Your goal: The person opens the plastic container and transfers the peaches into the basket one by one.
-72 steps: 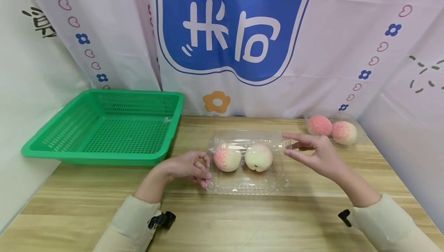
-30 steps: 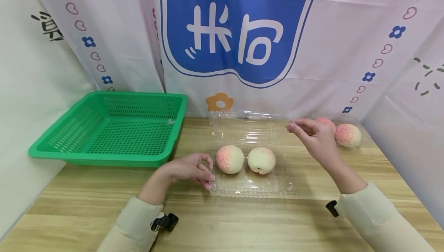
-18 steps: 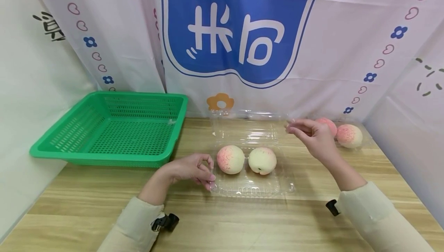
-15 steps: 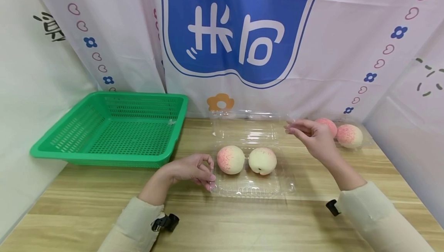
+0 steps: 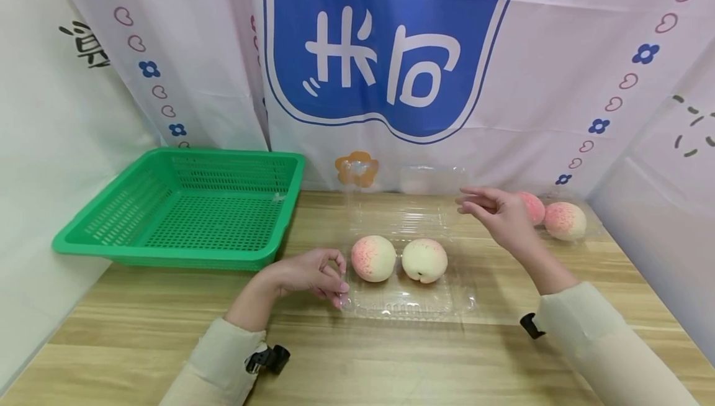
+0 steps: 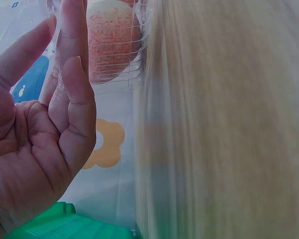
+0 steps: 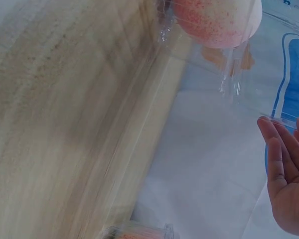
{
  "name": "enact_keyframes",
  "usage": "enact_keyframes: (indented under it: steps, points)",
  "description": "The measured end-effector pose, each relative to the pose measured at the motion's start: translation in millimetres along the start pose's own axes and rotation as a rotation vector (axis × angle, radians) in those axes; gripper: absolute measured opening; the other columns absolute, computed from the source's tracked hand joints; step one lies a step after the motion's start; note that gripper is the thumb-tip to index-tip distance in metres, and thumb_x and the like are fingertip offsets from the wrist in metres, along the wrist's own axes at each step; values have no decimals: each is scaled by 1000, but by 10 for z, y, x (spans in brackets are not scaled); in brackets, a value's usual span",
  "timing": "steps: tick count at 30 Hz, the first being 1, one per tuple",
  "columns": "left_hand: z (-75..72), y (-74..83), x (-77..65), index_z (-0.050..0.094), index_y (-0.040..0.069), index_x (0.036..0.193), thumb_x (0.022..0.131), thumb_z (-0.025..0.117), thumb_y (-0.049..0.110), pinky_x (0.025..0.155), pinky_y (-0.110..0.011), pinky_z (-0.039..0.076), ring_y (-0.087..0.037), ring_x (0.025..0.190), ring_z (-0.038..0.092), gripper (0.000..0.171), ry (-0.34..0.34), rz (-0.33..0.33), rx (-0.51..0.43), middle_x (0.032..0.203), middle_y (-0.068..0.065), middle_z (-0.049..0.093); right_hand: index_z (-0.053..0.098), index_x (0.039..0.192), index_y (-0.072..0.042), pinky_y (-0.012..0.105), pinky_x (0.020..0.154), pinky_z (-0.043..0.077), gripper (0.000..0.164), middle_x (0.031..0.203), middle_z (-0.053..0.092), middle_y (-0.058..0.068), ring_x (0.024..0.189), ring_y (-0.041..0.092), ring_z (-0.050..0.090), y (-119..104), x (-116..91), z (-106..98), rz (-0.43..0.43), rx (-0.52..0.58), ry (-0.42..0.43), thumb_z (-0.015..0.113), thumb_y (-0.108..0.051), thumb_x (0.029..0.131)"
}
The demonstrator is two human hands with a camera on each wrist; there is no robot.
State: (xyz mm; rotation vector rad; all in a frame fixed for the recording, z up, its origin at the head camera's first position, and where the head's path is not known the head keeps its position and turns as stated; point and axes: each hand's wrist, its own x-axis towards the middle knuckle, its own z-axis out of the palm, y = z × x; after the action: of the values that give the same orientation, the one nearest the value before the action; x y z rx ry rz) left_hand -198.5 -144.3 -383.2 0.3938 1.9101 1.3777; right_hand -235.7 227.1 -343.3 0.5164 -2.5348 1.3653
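A clear plastic clamshell box (image 5: 404,306) stands lid-up on the wooden table, two pink-and-cream peaches (image 5: 373,259) (image 5: 424,261) side by side in its base. Its transparent lid (image 5: 399,213) is raised at the back, facing the wall cloth. My left hand (image 5: 313,274) pinches the left edge of the base between thumb and curled fingers. At the lid's right edge, my right hand (image 5: 499,213) has thumb and forefinger spread apart; the right wrist view shows straight fingertips (image 7: 264,122) right at the clear edge. The left wrist view shows one peach (image 6: 112,42) through the box wall.
A green slotted basket (image 5: 184,257) stands on the left. Behind my right hand, a second clear box holds two peaches (image 5: 565,220) at the back right. A printed cloth (image 5: 503,83) hangs along the table's back edge.
The lid, earlier lowered over the peaches, has swung up and back, its top edge rising further just now. My right hand's pinch has loosened. My left hand keeps its place.
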Motion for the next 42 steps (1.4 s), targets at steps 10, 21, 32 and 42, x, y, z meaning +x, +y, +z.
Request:
enact_keyframes:
  steps: [10,21,32,42]
  points:
    - [-10,-8,10,48,-3,109,92,67,9,64,-27,49,-14,70,72,29,-9,6,-1,76,-2,74,57,136,2,6,74,50,40,106,71,29,78,-9,68,157,151,39,-10,1,-13,61,-2,96]
    - [0,1,-4,47,-4,109,93,66,8,65,-28,50,-14,71,72,27,-10,4,-7,77,-3,74,51,144,-2,23,44,31,47,110,70,29,75,2,73,232,296,57,80,9,-71,60,-3,98]
    - [-3,1,4,47,-3,109,94,66,8,65,-27,49,-14,71,72,27,-11,6,2,77,-2,74,43,148,0,17,60,49,51,118,64,34,75,8,74,239,424,56,183,52,-154,57,-3,99]
    - [-4,4,4,47,-3,108,94,66,9,64,-27,48,-14,70,72,27,-14,12,8,77,-1,75,28,156,-5,29,87,57,61,124,64,29,83,13,75,421,443,119,234,113,-256,52,-1,101]
